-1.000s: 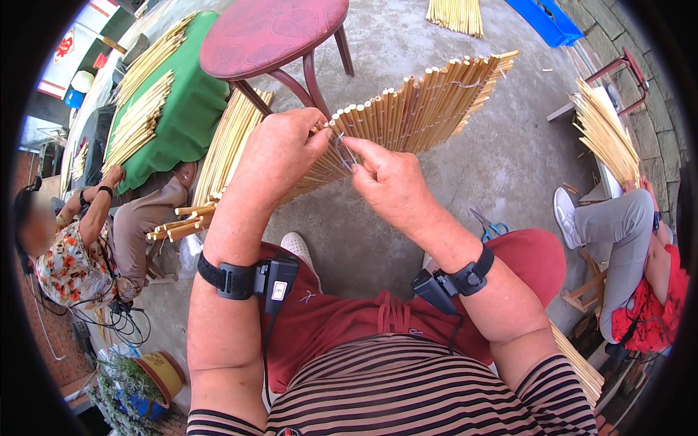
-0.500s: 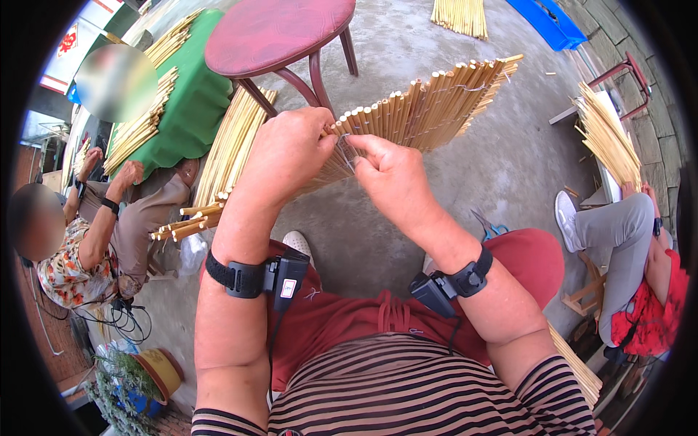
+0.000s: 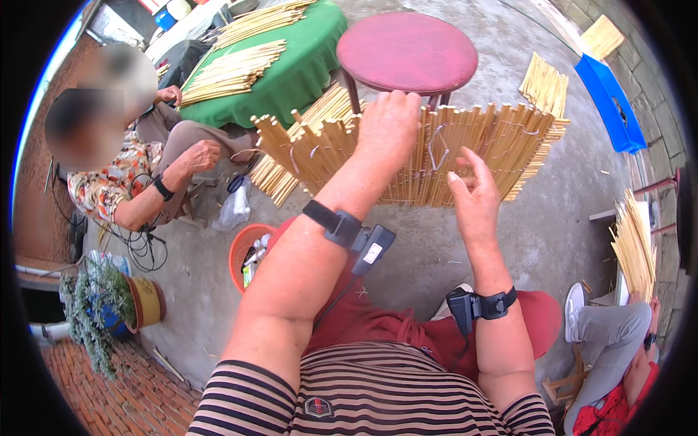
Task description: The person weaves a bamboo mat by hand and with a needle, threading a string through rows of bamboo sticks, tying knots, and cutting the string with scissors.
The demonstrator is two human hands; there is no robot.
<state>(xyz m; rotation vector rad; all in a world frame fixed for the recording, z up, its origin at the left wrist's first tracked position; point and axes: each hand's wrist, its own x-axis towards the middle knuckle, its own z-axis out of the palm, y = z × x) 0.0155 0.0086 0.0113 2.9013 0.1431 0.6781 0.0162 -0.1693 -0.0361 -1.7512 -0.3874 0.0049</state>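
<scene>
A mat of thin tan sticks [image 3: 509,145], tied side by side with pale string, stands on edge in front of me, tilted away. My left hand [image 3: 392,131] is closed over its top edge, near the middle of the mat. Just right of that, a loose loop of white string [image 3: 438,150] hangs on the face of the sticks. My right hand [image 3: 476,195] is raised close before the mat, thumb and fingers apart with nothing between them. Whether its fingertips touch the sticks I cannot tell. Each of my wrists wears a black strap with a small device.
A round red stool [image 3: 407,49] stands behind the mat. Sticks lie on a green-covered table [image 3: 305,73] at the far left, where a person sits. An orange bucket [image 3: 236,256] and a potted plant [image 3: 149,301] are at left; a blue crate [image 3: 611,105] and another person at right.
My right hand has let go of the string at the mat's top edge and opened lower down. My left hand has shifted onto the top edge. More of the mat shows.
</scene>
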